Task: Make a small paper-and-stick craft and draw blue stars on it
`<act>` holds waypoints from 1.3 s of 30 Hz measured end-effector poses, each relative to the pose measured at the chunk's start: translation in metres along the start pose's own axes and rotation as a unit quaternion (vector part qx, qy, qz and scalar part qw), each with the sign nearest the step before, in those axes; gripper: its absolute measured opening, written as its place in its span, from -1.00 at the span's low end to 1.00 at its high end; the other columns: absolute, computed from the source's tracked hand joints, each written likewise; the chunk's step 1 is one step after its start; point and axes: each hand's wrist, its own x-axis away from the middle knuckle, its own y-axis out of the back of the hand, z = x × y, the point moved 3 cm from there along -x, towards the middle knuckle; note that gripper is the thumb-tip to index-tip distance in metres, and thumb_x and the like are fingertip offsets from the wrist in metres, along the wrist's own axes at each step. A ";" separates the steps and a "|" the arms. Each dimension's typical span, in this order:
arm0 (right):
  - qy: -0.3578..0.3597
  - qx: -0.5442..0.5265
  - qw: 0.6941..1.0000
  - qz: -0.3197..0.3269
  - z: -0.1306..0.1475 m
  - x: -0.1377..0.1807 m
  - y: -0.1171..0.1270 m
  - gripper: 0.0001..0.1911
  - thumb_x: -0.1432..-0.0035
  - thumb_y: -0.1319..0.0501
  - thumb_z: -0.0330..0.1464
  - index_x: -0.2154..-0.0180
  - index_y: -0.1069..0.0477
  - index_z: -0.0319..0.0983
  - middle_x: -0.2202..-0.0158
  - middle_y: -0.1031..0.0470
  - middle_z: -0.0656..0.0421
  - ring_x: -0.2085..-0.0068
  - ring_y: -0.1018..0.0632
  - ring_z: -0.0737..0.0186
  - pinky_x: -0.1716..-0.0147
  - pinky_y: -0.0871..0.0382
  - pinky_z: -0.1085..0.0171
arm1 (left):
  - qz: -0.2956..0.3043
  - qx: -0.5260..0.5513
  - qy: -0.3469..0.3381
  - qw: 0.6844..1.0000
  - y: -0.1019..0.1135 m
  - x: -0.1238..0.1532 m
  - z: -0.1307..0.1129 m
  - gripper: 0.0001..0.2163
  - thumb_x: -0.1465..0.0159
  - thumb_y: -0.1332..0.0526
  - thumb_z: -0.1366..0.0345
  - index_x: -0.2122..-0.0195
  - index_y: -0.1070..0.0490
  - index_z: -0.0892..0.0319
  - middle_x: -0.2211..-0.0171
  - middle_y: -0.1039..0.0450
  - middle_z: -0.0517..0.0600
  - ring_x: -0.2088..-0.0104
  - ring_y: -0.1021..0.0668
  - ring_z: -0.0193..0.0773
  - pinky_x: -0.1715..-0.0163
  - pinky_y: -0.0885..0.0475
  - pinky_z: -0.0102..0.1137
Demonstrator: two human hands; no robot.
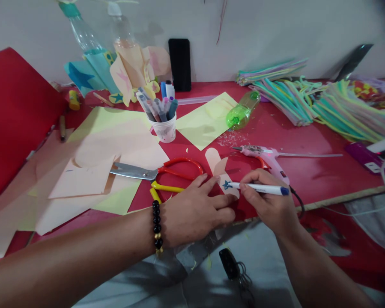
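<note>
A white marker [259, 188] with a blue end is pinched in my right hand [271, 199], its tip at a small blue star [226, 185]. That star is drawn on a pale pink paper strip [214, 159] with rounded ends, at the table's front edge. My left hand [198, 209] lies flat with fingers stretched, its fingertips on the lower part of the strip. Scissors [144, 172] with red and yellow handles lie just beyond my left hand, blades pointing left over paper. A pink glue gun [269, 160] rests past my right hand.
Pale paper sheets [105, 132] cover the left. A white cup [165, 129] of markers stands mid-table, near a green bottle piece [242, 113]. Decorated bottles [86, 38] and a black phone [180, 64] stand along the wall. Bundled pipe cleaners [346, 107] lie at right.
</note>
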 end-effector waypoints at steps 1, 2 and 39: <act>0.000 0.001 1.000 -0.004 0.000 0.000 0.000 -0.92 -0.12 -0.19 -0.40 0.42 -0.35 -0.21 0.55 -0.39 0.25 0.56 -0.37 0.34 0.55 -0.23 0.33 | -0.001 -0.001 -0.001 1.000 0.000 0.000 0.000 -0.83 -0.29 -0.12 0.31 0.10 -0.37 0.03 -0.14 -0.29 -0.05 -0.19 -0.24 0.07 -0.09 -0.17 0.06; 0.002 0.001 1.000 -0.004 0.001 0.000 0.000 -0.92 -0.12 -0.19 -0.41 0.43 -0.35 -0.20 0.56 -0.38 0.25 0.55 -0.37 0.34 0.55 -0.24 0.33 | -0.001 -0.003 0.000 1.000 0.000 0.000 0.000 -0.83 -0.29 -0.12 0.31 0.10 -0.37 0.03 -0.14 -0.29 -0.05 -0.19 -0.24 0.07 -0.09 -0.17 0.05; 0.025 -0.032 0.998 0.057 0.001 0.003 -0.002 -0.91 -0.14 -0.17 -0.44 0.42 -0.33 -0.21 0.54 -0.36 0.26 0.54 -0.34 0.37 0.54 -0.20 0.35 | 0.011 0.013 0.002 1.000 -0.001 0.000 0.001 -0.82 -0.30 -0.09 0.35 0.09 -0.34 0.04 -0.13 -0.31 -0.09 -0.21 -0.19 0.11 -0.12 -0.13 0.09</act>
